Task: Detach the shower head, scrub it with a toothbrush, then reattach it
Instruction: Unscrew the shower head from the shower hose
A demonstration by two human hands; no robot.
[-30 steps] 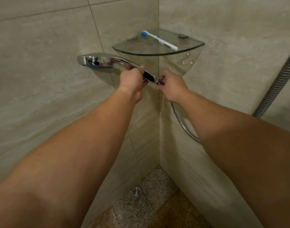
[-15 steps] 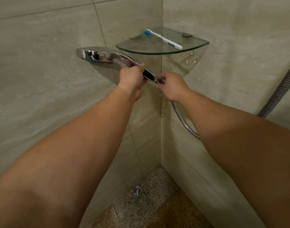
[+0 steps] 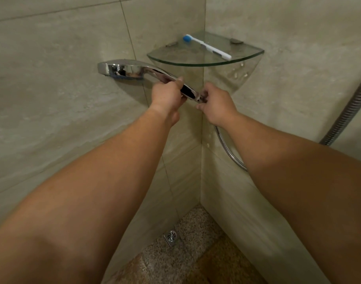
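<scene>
A chrome shower head (image 3: 124, 70) is held level in front of the tiled corner, its face turned down and to the left. My left hand (image 3: 167, 97) grips its handle from above. My right hand (image 3: 215, 104) pinches the hose nut at the handle's lower end. The metal hose (image 3: 229, 149) drops from under my right hand and passes behind my right forearm. A white toothbrush with a blue head (image 3: 207, 46) lies on the glass corner shelf (image 3: 204, 62) just above both hands.
Tiled walls meet in a corner right behind the hands. The hose rises again along the right wall (image 3: 351, 107). A small metal floor drain (image 3: 171, 237) sits in the speckled floor below.
The hands and shower head stay in the same grip below the shelf. The camera has shifted slightly; the whole scene drifted a little right in view.
</scene>
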